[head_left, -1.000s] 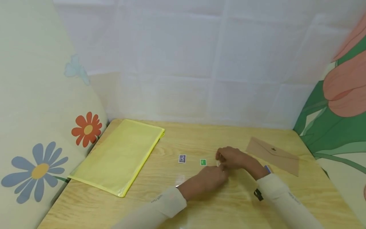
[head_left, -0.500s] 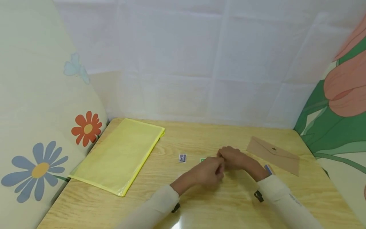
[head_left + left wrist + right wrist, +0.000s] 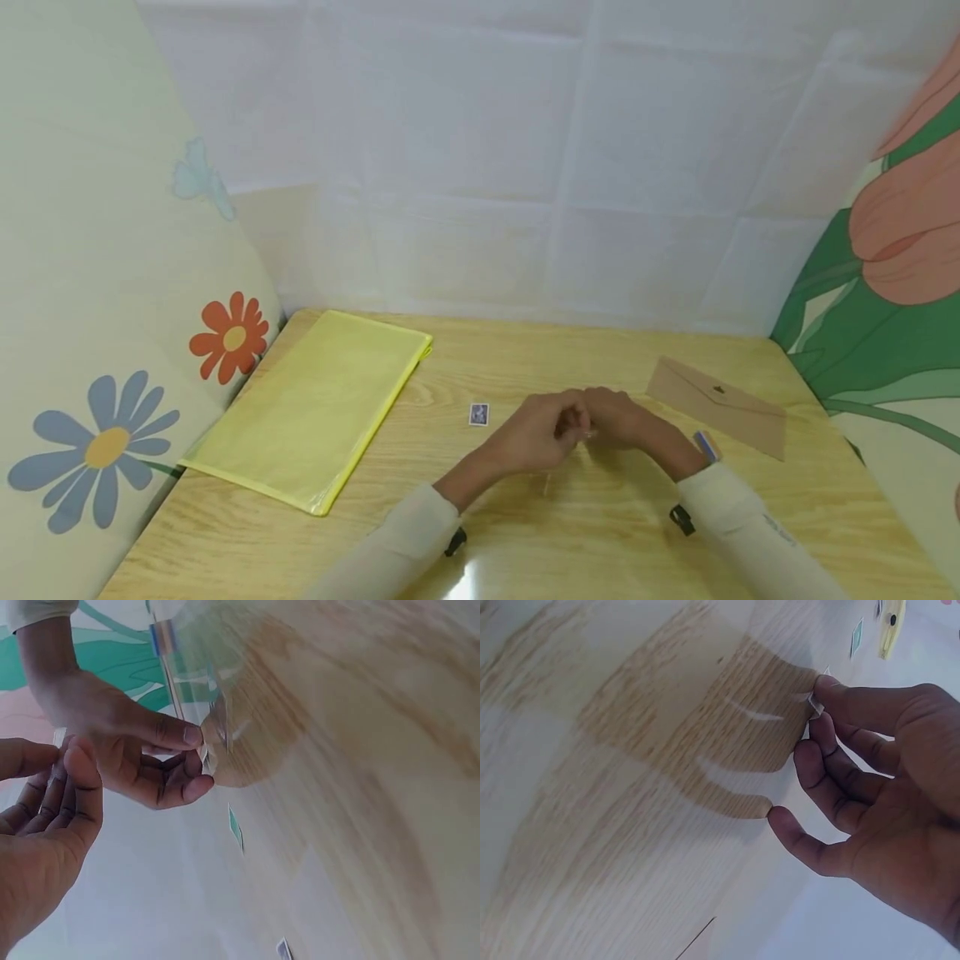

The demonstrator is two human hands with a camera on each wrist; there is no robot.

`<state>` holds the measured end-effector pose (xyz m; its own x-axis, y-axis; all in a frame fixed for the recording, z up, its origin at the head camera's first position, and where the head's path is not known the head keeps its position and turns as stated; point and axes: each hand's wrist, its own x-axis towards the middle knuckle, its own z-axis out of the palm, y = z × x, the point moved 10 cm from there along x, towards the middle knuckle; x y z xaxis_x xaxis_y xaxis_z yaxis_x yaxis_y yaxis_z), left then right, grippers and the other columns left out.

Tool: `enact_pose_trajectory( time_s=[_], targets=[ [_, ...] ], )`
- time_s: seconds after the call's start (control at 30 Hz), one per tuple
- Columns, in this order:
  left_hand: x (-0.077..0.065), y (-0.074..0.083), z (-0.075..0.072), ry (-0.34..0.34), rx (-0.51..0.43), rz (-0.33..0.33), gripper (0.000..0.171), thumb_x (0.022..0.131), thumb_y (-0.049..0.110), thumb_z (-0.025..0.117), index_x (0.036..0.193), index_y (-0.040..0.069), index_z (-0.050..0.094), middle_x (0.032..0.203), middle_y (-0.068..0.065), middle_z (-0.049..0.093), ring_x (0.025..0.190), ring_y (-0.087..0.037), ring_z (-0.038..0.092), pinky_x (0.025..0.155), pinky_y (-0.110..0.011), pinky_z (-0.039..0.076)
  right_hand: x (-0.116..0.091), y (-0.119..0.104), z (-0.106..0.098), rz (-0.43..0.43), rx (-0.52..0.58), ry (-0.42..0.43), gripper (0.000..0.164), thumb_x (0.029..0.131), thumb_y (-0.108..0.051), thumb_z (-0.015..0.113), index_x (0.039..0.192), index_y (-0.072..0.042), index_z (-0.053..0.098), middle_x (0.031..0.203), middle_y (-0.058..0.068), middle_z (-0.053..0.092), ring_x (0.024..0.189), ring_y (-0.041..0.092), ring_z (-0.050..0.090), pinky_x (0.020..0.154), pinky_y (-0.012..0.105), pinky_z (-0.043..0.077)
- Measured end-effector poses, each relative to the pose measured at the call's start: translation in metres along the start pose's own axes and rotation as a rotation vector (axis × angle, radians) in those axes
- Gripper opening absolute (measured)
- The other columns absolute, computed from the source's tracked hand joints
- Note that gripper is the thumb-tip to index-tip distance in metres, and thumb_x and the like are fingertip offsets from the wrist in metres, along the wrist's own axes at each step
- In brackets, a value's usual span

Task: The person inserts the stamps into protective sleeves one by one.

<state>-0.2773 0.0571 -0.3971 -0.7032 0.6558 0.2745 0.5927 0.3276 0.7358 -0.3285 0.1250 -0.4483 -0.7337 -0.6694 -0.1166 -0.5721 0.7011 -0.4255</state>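
My left hand (image 3: 542, 435) is raised just above the table, its fingertips together with the thumb. In the left wrist view these fingers pinch a thin, pale sliver (image 3: 59, 738), mostly hidden by them. Close beside it, my right hand (image 3: 617, 418) is low at the tabletop. Its thumb and fingers pinch a small whitish stamp-like piece (image 3: 816, 705) at the table surface; the printed face cannot be made out. A green stamp (image 3: 235, 826) lies nearby, hidden behind the left hand in the head view. Farther left lies a purple stamp (image 3: 478, 414) with a white border.
A yellow zip pouch (image 3: 315, 408) lies flat on the left of the wooden table (image 3: 525, 550). On the right is a brown envelope (image 3: 716, 407), with a small blue-edged item (image 3: 707, 446) by the right wrist. A white cloth (image 3: 465, 167) hangs behind the table.
My left hand has pulled back from the right hand's fingertips, then lifted and turned, now covering the green stamp in the head view. The right hand has stayed nearly in place.
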Motion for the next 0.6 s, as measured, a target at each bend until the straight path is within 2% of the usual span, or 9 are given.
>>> enact_pose_trajectory(
  time_s=[0.1, 0.23, 0.33, 0.43, 0.5, 0.6],
  targets=[
    [0.0, 0.0, -0.005, 0.015, -0.017, -0.009, 0.009, 0.1, 0.009, 0.063, 0.1, 0.017, 0.062, 0.087, 0.006, 0.063, 0.073, -0.004, 0.058, 0.063, -0.02, 0.053, 0.0, 0.003, 0.002, 0.029, -0.014, -0.004, 0.007, 0.103, -0.021, 0.06, 0.098, -0.023, 0.064, 0.088, -0.007, 0.059, 0.08, 0.015, 0.054, 0.077, 0.051, 0.045],
    [-0.001, -0.003, -0.011, 0.036, -0.049, -0.045, 0.005, 0.099, 0.014, 0.067, 0.1, 0.018, 0.064, 0.089, 0.006, 0.063, 0.074, -0.006, 0.058, 0.063, -0.022, 0.053, -0.001, 0.006, 0.003, 0.041, -0.024, 0.003, 0.015, 0.104, -0.021, 0.057, 0.089, -0.025, 0.061, 0.082, -0.006, 0.056, 0.076, 0.015, 0.051, 0.073, 0.044, 0.043],
    [-0.002, -0.004, -0.016, 0.065, -0.057, -0.059, 0.005, 0.098, 0.016, 0.069, 0.1, 0.018, 0.065, 0.09, 0.007, 0.06, 0.075, -0.008, 0.057, 0.063, -0.022, 0.052, -0.003, 0.006, 0.004, 0.03, -0.036, 0.016, 0.017, 0.105, -0.022, 0.055, 0.089, -0.026, 0.058, 0.083, -0.004, 0.052, 0.076, 0.015, 0.047, 0.069, 0.039, 0.038],
    [-0.003, -0.005, -0.021, 0.096, -0.053, -0.054, 0.005, 0.097, 0.018, 0.07, 0.099, 0.019, 0.065, 0.094, 0.006, 0.057, 0.078, -0.009, 0.055, 0.066, -0.023, 0.05, -0.005, 0.006, 0.003, 0.02, -0.048, 0.045, 0.011, 0.106, -0.026, 0.054, 0.096, -0.027, 0.059, 0.087, -0.005, 0.05, 0.077, 0.014, 0.043, 0.065, 0.036, 0.034],
    [-0.004, -0.007, -0.022, 0.108, -0.064, -0.06, 0.006, 0.097, 0.019, 0.069, 0.099, 0.019, 0.064, 0.097, 0.007, 0.057, 0.084, -0.008, 0.056, 0.072, -0.022, 0.052, -0.006, 0.006, 0.001, 0.008, -0.022, 0.072, 0.012, 0.106, -0.027, 0.055, 0.096, -0.022, 0.062, 0.085, -0.003, 0.053, 0.073, 0.013, 0.045, 0.061, 0.034, 0.037],
    [-0.006, -0.014, -0.022, 0.109, -0.143, -0.1, 0.006, 0.098, 0.018, 0.068, 0.1, 0.017, 0.063, 0.099, 0.005, 0.062, 0.089, -0.009, 0.063, 0.077, -0.023, 0.055, -0.006, 0.01, -0.001, 0.036, 0.048, 0.105, 0.017, 0.104, -0.033, 0.058, 0.099, -0.018, 0.063, 0.084, -0.005, 0.058, 0.069, 0.01, 0.051, 0.059, 0.03, 0.045]
  ],
)
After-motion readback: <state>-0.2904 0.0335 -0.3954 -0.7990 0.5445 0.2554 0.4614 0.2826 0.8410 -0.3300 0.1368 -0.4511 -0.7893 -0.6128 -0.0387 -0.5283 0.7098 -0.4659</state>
